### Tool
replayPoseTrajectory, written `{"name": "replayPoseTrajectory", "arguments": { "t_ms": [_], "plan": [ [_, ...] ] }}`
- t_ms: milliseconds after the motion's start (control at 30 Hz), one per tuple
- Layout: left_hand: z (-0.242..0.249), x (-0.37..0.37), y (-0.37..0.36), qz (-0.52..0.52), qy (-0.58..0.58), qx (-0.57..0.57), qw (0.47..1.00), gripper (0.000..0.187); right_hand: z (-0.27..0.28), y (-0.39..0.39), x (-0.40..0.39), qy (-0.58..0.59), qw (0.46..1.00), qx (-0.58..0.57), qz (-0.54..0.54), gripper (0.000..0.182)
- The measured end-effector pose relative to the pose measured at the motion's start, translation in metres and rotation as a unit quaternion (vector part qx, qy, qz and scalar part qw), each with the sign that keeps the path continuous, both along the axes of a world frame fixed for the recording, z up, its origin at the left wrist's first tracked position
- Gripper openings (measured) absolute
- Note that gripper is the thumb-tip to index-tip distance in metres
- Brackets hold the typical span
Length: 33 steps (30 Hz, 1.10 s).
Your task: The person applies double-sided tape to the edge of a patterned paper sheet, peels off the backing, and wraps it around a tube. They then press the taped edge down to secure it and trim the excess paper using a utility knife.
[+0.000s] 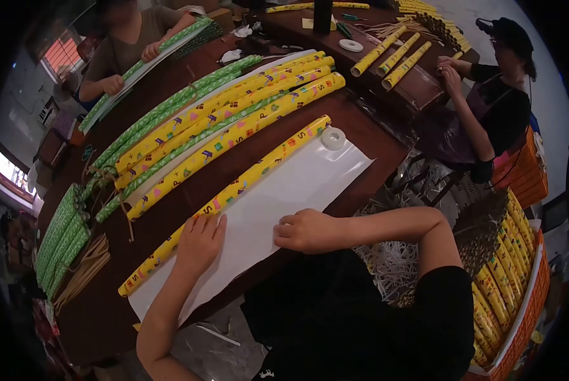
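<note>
A white sheet (278,197) lies in front of me on the dark brown table, its far long edge meeting a yellow patterned roll (253,174). My left hand (200,240) rests with fingers spread over the roll and the sheet's edge. Nearer the sheet's front edge, my right hand (300,232) sits on the white surface with its fingers curled; what they hold, if anything, is hidden. On the sheet's far right end, beside the roll's tip, is a white tape ring (333,138).
Beyond lie several yellow rolls (234,140) and green rolls (164,117). Green bundles (62,244) and brown strips (84,270) are at left. Two people work across and at right. An orange crate (519,330) holds yellow rolls beside shredded paper (395,267).
</note>
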<state>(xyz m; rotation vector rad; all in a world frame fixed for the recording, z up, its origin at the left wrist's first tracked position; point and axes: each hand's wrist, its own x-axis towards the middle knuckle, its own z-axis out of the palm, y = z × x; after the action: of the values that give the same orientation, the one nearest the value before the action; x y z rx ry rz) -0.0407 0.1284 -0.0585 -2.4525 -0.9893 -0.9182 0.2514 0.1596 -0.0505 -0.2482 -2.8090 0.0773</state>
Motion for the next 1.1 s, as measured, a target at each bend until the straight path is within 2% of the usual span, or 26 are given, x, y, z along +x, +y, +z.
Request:
{"name": "replayPoseTrajectory", "arguments": {
  "t_ms": [33, 67, 100, 133, 167, 233, 267, 300, 333, 367, 433, 500, 533, 567, 633, 733, 867, 933, 1100],
  "plan": [
    [0.015, -0.003, -0.003, 0.091, 0.214, -0.065, 0.97, 0.032, -0.001, 0.0, 0.0, 0.003, 1.0, -0.007, 0.0, 0.011],
    [0.0, -0.001, 0.008, 0.087, 0.218, -0.064, 0.97, 0.032, -0.001, 0.001, 0.001, 0.006, 1.0, -0.007, -0.004, 0.011],
    [-0.029, 0.0, 0.024, 0.01, -0.037, -0.026, 0.999, 0.032, -0.001, 0.001, 0.001, 0.003, 1.0, -0.012, -0.002, 0.011],
    [-0.037, 0.006, 0.033, -0.067, -0.29, 0.012, 0.954, 0.032, -0.001, 0.001, 0.001, -0.001, 1.0, -0.019, 0.001, 0.01],
    [-0.04, 0.001, 0.033, -0.07, -0.288, 0.009, 0.955, 0.032, -0.002, 0.0, 0.001, 0.002, 1.0, -0.02, -0.002, 0.01],
    [-0.022, -0.003, 0.029, -0.083, -0.343, -0.107, 0.93, 0.034, -0.001, 0.002, 0.002, -0.039, 0.999, -0.02, 0.004, 0.015],
    [-0.011, -0.009, 0.026, -0.084, -0.341, -0.108, 0.93, 0.034, 0.001, 0.002, 0.003, -0.038, 0.999, -0.021, 0.002, 0.015],
    [0.0, -0.016, 0.021, 0.025, -0.16, -0.156, 0.974, 0.035, 0.004, 0.002, 0.004, -0.043, 0.998, -0.047, 0.008, 0.019],
    [0.006, -0.022, 0.02, 0.133, 0.028, -0.196, 0.971, 0.037, 0.008, 0.003, 0.005, -0.049, 0.996, -0.074, 0.014, 0.023],
    [0.007, -0.024, 0.022, 0.132, 0.027, -0.196, 0.971, 0.037, 0.012, 0.004, 0.007, -0.05, 0.996, -0.073, 0.013, 0.023],
    [0.007, -0.026, 0.025, 0.133, -0.015, -0.231, 0.964, 0.039, 0.021, 0.014, 0.011, 0.027, 0.974, -0.225, -0.03, 0.033],
    [0.004, -0.029, 0.027, 0.129, -0.017, -0.227, 0.965, 0.04, 0.031, 0.041, 0.017, 0.177, 0.933, -0.283, -0.132, 0.034],
    [0.003, -0.03, 0.027, 0.124, -0.018, -0.224, 0.966, 0.041, 0.028, 0.062, 0.025, 0.124, 0.956, -0.12, -0.238, 0.031],
    [0.003, -0.029, 0.026, 0.125, -0.019, -0.226, 0.966, 0.041, 0.019, 0.082, 0.036, 0.066, 0.939, 0.048, -0.335, 0.029],
    [0.008, -0.028, 0.025, 0.121, -0.016, -0.244, 0.962, 0.042, 0.007, 0.109, 0.06, -0.064, 0.886, 0.108, -0.446, 0.021],
    [0.01, -0.03, 0.026, 0.107, -0.019, -0.249, 0.962, 0.041, -0.002, 0.122, 0.072, -0.051, 0.863, 0.043, -0.501, 0.017],
    [0.013, -0.031, 0.028, 0.105, -0.023, -0.259, 0.96, 0.04, -0.008, 0.135, 0.083, -0.033, 0.864, 0.022, -0.502, 0.016],
    [0.017, -0.031, 0.029, 0.099, -0.029, -0.278, 0.955, 0.041, -0.004, 0.139, 0.085, -0.027, 0.902, 0.034, -0.429, 0.017],
    [0.015, -0.031, 0.035, 0.087, -0.022, -0.263, 0.961, 0.043, 0.008, 0.142, 0.077, -0.041, 0.922, 0.083, -0.377, 0.014]
  ]
}}
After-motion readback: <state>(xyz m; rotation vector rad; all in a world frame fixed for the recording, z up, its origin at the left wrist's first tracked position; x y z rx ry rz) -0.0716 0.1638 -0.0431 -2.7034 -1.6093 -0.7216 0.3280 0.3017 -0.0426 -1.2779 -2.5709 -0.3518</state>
